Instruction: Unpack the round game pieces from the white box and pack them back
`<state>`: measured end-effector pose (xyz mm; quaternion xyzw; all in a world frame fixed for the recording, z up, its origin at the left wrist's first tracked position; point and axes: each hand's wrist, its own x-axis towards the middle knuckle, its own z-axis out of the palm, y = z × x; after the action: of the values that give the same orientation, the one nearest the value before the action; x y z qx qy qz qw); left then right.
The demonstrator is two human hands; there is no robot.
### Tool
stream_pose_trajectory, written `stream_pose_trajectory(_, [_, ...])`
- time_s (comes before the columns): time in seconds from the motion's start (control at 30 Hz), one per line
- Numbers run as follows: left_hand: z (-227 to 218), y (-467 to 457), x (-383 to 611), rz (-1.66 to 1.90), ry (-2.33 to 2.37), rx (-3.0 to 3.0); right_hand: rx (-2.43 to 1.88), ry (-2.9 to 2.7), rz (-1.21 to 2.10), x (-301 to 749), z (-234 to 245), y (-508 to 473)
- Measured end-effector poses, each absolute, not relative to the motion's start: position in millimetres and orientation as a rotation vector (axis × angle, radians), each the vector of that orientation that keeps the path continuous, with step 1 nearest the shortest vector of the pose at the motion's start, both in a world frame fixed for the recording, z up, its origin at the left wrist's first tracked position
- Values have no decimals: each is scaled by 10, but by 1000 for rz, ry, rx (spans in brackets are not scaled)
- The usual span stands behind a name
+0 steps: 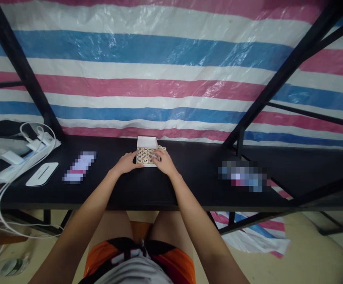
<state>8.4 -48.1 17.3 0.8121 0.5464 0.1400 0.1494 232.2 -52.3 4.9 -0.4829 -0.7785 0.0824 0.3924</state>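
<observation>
A small white box [147, 165] of round Chinese chess pieces [142, 155] sits on the black desk, its lid flap [147, 142] raised at the back. The pieces lie in rows, with dark characters on top. My left hand [127, 162] grips the box's left front corner, thumb along the front edge and fingers at the side. Over the box's right part, my right hand [164, 161] has its fingers bent and closed on a chess piece, mostly hidden by the fingers. Two loose chess pieces [163, 148] show just beyond that hand, by the right back corner.
To the left on the desk [201, 189] are a blurred-out phone-like item [79, 169], a white flat device [42, 174] and a power strip with white cables [26, 157]. A blurred-out item [244, 175] lies right. Black metal posts [248, 106] and a striped plastic sheet [159, 88] stand behind.
</observation>
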Motion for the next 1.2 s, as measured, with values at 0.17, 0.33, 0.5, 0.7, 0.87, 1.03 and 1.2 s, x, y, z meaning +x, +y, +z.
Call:
stream_pose_trajectory(0.17, [178, -487, 87, 403, 1567, 2341, -1334, -2153, 270, 2235, 105, -604])
stream_pose_trajectory(0.33, [178, -483, 88, 407, 1564, 2336, -1395, -2110, 219, 2236, 112, -607])
stream_pose_trajectory(0.5, [183, -489, 84, 409, 1561, 2333, -1484, -2069, 224, 2233, 79, -597])
stream_pose_trajectory(0.7, [221, -516, 93, 391, 1562, 2340, -1533, -1976, 254, 2163, 70, -559])
stream_pose_trajectory(0.87, [256, -537, 114, 371, 1581, 2336, -1601, -1901, 294, 2080, 113, -529])
stream_pose_trajectory(1.03, [245, -529, 118, 374, 1583, 2349, -1578, -1875, 200, 2084, 107, -517])
stream_pose_trajectory(1.2, [238, -522, 110, 383, 1582, 2323, -1532, -1832, 193, 2232, 78, -491])
